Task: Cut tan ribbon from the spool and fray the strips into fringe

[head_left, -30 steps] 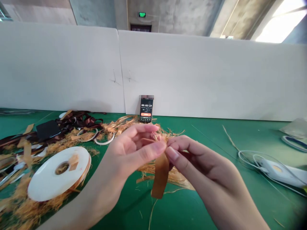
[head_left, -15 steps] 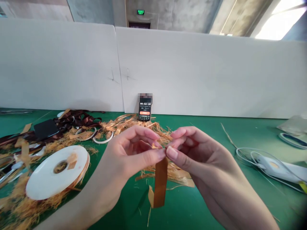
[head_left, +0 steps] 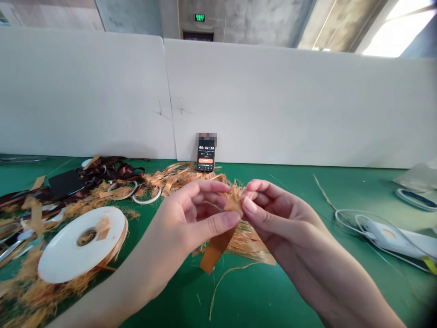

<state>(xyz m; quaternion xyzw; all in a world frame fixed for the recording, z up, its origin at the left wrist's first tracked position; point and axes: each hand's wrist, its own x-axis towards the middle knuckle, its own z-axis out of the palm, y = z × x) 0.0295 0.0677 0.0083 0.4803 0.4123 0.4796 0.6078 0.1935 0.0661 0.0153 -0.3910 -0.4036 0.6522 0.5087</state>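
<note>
A short golden-brown ribbon is held up in front of me, its tail hanging down to the left. My left hand pinches it between thumb and fingers. Closed at the ribbon's right edge, my right hand has thumb and forefinger pressed together there; its fingertips partly hide what they grip. A crumpled upper part of the ribbon stands up between the two hands. Below, a loose thread curves over the green table. Behind my hands lies a heap of frayed ribbon strips.
A white spool lies at the left among orange fibres. Dark brown ribbon and a black box-like object sit behind it. A phone showing a timer leans on the white partition. A white device with cable lies right.
The ribbon's tail has swung from hanging straight down to slanting left. Its crumpled upper part now shows between my fingers. My right hand has shifted slightly right.
</note>
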